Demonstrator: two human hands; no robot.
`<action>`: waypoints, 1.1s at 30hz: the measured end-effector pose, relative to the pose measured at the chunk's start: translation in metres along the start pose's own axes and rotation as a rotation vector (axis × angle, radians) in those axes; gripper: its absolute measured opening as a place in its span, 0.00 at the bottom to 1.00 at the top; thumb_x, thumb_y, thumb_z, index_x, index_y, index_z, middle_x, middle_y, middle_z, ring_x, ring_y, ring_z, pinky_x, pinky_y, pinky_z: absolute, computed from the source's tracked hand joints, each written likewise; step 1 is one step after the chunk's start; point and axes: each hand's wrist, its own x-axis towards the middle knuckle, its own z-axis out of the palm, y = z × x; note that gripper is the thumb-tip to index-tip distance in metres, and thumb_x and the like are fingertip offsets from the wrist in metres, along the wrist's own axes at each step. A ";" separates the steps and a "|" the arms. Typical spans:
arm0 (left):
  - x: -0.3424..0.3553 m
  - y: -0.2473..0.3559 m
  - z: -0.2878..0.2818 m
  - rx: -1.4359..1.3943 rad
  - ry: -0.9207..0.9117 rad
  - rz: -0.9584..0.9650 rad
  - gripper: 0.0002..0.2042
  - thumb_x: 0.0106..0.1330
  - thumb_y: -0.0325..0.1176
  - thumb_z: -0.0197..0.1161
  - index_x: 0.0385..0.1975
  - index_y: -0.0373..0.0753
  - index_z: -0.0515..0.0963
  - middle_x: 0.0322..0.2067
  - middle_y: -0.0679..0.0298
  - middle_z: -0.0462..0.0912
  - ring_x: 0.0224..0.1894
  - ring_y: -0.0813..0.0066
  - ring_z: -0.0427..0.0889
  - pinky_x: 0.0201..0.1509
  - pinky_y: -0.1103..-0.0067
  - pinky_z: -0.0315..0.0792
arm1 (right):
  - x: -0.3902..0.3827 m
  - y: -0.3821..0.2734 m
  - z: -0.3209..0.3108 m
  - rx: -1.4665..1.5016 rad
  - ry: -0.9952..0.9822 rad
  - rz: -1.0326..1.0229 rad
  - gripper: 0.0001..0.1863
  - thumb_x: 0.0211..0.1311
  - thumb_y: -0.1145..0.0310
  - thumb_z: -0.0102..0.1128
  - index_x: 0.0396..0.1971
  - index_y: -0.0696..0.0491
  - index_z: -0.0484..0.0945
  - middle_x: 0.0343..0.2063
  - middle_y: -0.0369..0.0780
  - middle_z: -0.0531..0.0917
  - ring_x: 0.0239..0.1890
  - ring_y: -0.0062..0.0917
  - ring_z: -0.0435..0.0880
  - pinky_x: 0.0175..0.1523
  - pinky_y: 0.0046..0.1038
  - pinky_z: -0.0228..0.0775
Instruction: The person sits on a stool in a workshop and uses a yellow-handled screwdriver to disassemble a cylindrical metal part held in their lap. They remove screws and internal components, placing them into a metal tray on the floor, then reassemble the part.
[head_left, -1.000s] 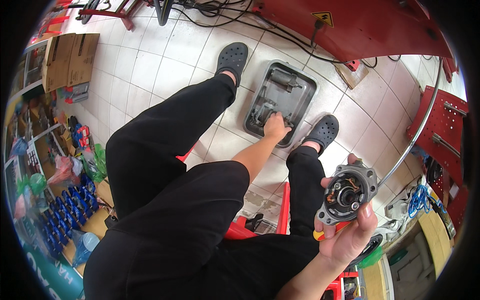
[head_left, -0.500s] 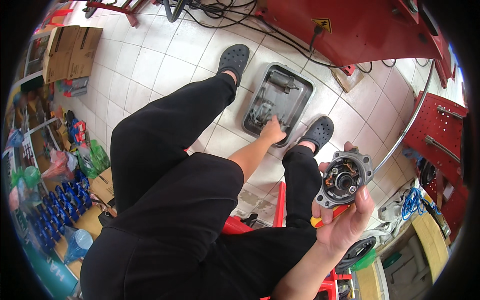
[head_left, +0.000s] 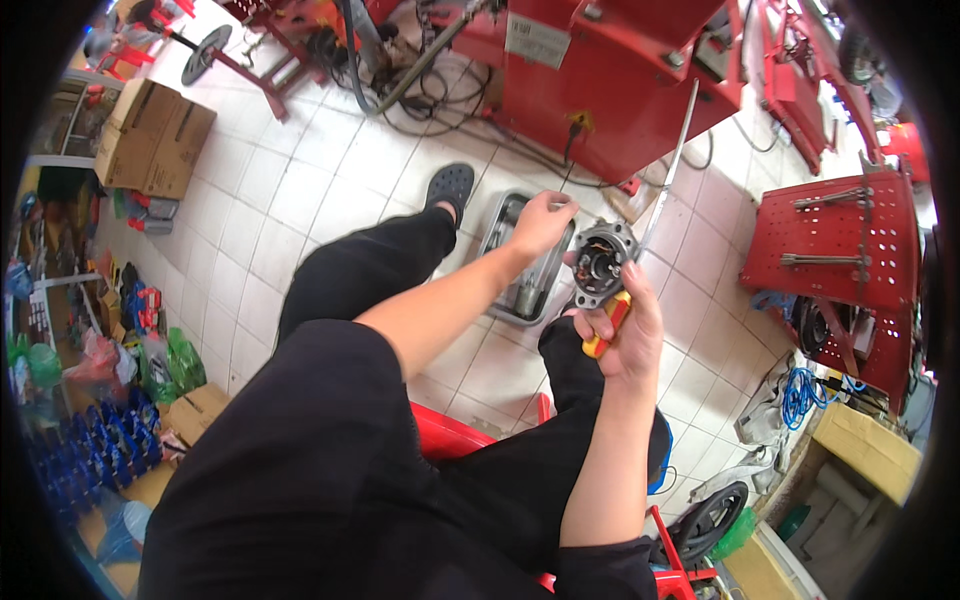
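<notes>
My right hand (head_left: 628,330) grips a round grey metal housing (head_left: 603,258), its open face up with copper-coloured bits inside, together with a red-and-yellow handle (head_left: 606,340). A long thin silver rod (head_left: 672,160) extends behind the housing; I cannot tell what it joins. My left hand (head_left: 545,220) is raised over the grey tray (head_left: 510,318) on the floor, fingers pinched on something small that I cannot make out. A cylindrical metal part (head_left: 527,295) shows in the tray, partly hidden by my arm and the housing.
A red machine (head_left: 600,90) with cables (head_left: 440,110) stands ahead; a red perforated trolley (head_left: 830,240) holds wrenches at right. Cardboard boxes (head_left: 155,140), bagged goods and blue parts (head_left: 100,450) line the left. A blue coiled hose (head_left: 800,400) lies at right. My feet flank the tray.
My left hand has lifted out of the tray and moved up. My right hand has moved left and up with the housing. The view has tilted toward the red machine.
</notes>
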 end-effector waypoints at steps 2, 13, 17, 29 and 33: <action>-0.034 0.070 -0.022 -0.265 -0.294 -0.070 0.20 0.66 0.48 0.49 0.44 0.36 0.73 0.36 0.61 0.78 0.38 0.70 0.79 0.41 0.74 0.73 | 0.001 0.002 0.005 0.098 -0.115 -0.013 0.17 0.60 0.58 0.50 0.41 0.54 0.70 0.30 0.40 0.80 0.08 0.14 0.62 0.16 0.22 0.61; -0.129 0.080 -0.073 -0.587 -0.388 -0.007 0.17 0.71 0.43 0.42 0.52 0.40 0.66 0.43 0.64 0.75 0.44 0.75 0.77 0.49 0.71 0.72 | -0.013 0.038 0.027 -0.095 -0.030 0.004 0.18 0.63 0.50 0.48 0.36 0.51 0.71 0.29 0.34 0.79 0.07 0.18 0.63 0.16 0.24 0.64; -0.110 0.071 -0.080 -0.585 -0.383 -0.042 0.14 0.70 0.40 0.46 0.50 0.40 0.67 0.43 0.65 0.76 0.45 0.75 0.77 0.49 0.73 0.72 | 0.003 0.038 0.018 -0.306 0.107 -0.160 0.16 0.61 0.59 0.55 0.40 0.56 0.71 0.30 0.36 0.77 0.07 0.17 0.65 0.14 0.22 0.62; -0.066 0.038 -0.074 -0.668 -0.390 -0.108 0.09 0.67 0.42 0.53 0.39 0.45 0.69 0.35 0.71 0.76 0.37 0.83 0.76 0.36 0.81 0.69 | 0.041 0.045 -0.009 -0.218 0.157 -0.080 0.14 0.57 0.68 0.56 0.42 0.56 0.69 0.29 0.38 0.75 0.10 0.17 0.65 0.17 0.22 0.65; -0.064 0.038 -0.073 -0.652 -0.373 -0.079 0.10 0.67 0.42 0.53 0.41 0.45 0.68 0.35 0.71 0.76 0.36 0.83 0.76 0.35 0.82 0.69 | 0.041 0.044 -0.006 -0.219 0.178 -0.097 0.15 0.57 0.69 0.57 0.43 0.57 0.69 0.32 0.38 0.75 0.10 0.16 0.65 0.18 0.22 0.65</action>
